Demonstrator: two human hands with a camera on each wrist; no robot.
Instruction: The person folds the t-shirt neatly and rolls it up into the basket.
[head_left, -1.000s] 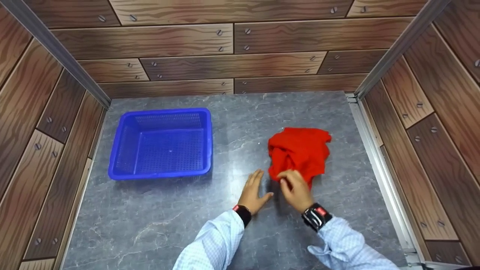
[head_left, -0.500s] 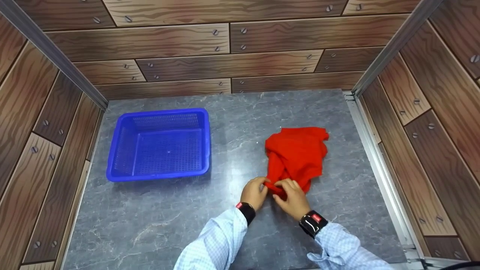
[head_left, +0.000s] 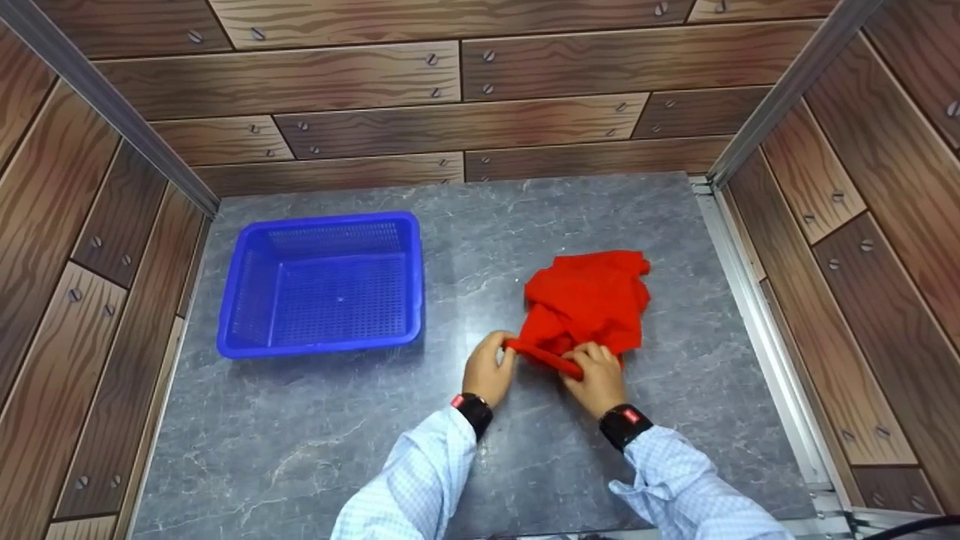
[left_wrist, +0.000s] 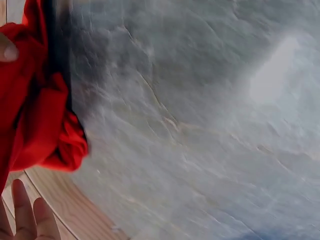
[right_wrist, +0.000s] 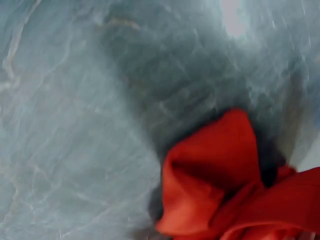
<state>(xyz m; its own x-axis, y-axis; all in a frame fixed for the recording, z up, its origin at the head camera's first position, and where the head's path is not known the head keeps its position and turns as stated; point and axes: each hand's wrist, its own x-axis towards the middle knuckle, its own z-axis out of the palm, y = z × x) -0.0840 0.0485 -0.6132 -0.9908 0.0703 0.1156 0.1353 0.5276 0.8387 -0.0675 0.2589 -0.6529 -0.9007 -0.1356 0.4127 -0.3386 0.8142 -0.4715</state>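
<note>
A crumpled red cloth lies in folds on the right half of the grey marbled surface. At its near edge, my left hand pinches the left end of a rolled strip between thumb and fingers. My right hand grips the same edge farther right, so the strip stretches between both hands. Folds of the red cloth fill the left side of the left wrist view, with fingertips below them. In the right wrist view, a raised corner of the cloth shows at the bottom right.
A blue perforated plastic basket stands on the left of the grey surface, with nothing in it. Wood-patterned walls enclose the back and both sides. A metal rail runs along the right edge.
My left hand has gone from open beside the cloth to pinching its near edge. The right hand grips that edge too, and the strip has been drawn longer, its left end moving left.
</note>
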